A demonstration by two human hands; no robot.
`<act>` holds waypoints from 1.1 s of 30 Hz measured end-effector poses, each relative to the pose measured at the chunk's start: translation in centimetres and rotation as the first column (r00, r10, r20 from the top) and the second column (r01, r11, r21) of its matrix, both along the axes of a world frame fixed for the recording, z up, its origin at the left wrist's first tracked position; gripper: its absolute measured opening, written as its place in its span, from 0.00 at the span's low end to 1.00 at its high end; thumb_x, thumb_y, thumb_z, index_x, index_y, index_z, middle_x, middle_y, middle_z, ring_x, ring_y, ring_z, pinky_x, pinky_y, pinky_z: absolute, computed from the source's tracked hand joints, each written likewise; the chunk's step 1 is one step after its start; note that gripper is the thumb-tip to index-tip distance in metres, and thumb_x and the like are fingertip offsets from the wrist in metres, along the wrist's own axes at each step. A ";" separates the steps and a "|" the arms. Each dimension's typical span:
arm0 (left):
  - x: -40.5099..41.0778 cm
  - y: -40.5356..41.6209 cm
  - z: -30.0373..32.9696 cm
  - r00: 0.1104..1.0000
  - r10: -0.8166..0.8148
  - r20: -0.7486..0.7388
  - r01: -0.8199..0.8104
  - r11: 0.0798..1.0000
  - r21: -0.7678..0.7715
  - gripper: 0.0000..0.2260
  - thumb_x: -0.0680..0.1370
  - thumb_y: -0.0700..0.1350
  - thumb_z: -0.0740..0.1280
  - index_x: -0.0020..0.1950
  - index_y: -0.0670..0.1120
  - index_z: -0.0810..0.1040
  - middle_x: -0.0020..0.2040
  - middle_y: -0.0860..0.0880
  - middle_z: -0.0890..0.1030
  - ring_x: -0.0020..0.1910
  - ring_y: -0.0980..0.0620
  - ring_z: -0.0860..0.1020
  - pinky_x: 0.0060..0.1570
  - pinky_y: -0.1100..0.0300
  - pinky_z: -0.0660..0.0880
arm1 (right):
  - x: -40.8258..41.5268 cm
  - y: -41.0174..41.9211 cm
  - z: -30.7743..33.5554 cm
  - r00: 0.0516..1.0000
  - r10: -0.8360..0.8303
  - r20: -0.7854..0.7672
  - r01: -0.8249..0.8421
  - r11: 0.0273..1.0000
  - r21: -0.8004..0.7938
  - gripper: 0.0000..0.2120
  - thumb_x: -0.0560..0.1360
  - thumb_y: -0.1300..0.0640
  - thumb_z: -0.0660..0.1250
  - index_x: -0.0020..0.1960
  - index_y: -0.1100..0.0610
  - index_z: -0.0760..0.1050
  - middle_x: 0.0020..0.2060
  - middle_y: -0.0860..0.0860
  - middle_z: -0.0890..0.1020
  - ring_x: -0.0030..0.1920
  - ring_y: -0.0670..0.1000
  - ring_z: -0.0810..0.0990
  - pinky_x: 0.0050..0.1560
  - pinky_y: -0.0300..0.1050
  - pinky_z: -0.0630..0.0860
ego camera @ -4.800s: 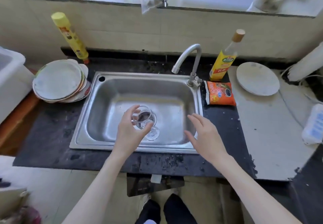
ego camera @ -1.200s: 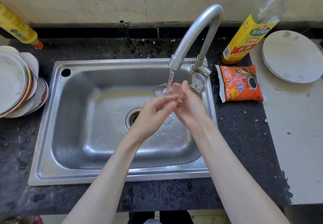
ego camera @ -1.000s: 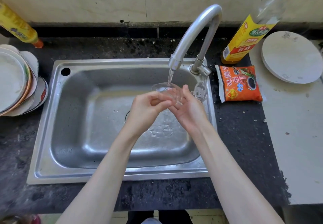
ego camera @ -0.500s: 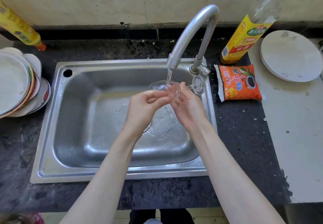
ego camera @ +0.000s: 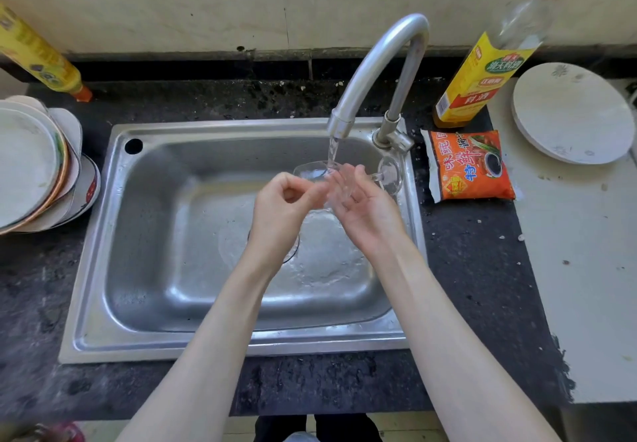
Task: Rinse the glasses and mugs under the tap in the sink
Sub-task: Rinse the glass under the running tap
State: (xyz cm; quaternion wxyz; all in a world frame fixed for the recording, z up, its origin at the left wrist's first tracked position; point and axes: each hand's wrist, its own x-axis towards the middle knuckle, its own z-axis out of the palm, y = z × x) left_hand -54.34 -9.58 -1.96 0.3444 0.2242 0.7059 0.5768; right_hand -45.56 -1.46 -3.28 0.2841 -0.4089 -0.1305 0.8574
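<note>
Running from the curved grey metal tap (ego camera: 375,69), a thin stream of water (ego camera: 332,152) falls into the bowl of a clear stemmed wine glass (ego camera: 312,172), which lies tipped on its side over the back right part of the stainless steel sink (ego camera: 113,269). Its mouth faces left and its round foot (ego camera: 389,174) points right, close to the sink's right rim. The right hand (ego camera: 365,210) cradles the glass from below, palm up, with its fingers curled round the bowl and stem. The left hand (ego camera: 286,207) meets it from the left, fingers bent, the fingertips pressed to the wet bowl; whether they pinch the rim I cannot tell. Water pools and ripples on the sink floor beneath the hands.

On the dark speckled counter (ego camera: 475,269), a stack of pale plates (ego camera: 31,172) sits at the left edge, with a yellow spray can (ego camera: 38,59) behind it. Right of the tap stand a yellow-labelled glass bottle with a wooden cap (ego camera: 482,79) and, just in front of it, an orange sauce packet (ego camera: 472,165). A round white plate (ego camera: 568,114) rests on the pale worktop at the far right.
</note>
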 end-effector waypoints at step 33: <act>-0.5 0.1 -1.4 0.457 -0.283 -0.843 0.293 0.943 -0.157 0.03 0.71 0.42 0.67 0.41 0.47 0.81 0.37 0.54 0.81 0.44 0.56 0.73 0.50 0.63 0.61 | 0.8 -0.1 -0.4 0.994 0.082 0.066 -0.046 0.903 -0.428 0.08 0.76 0.60 0.65 0.42 0.66 0.75 0.30 0.60 0.83 0.28 0.55 0.83 0.32 0.44 0.81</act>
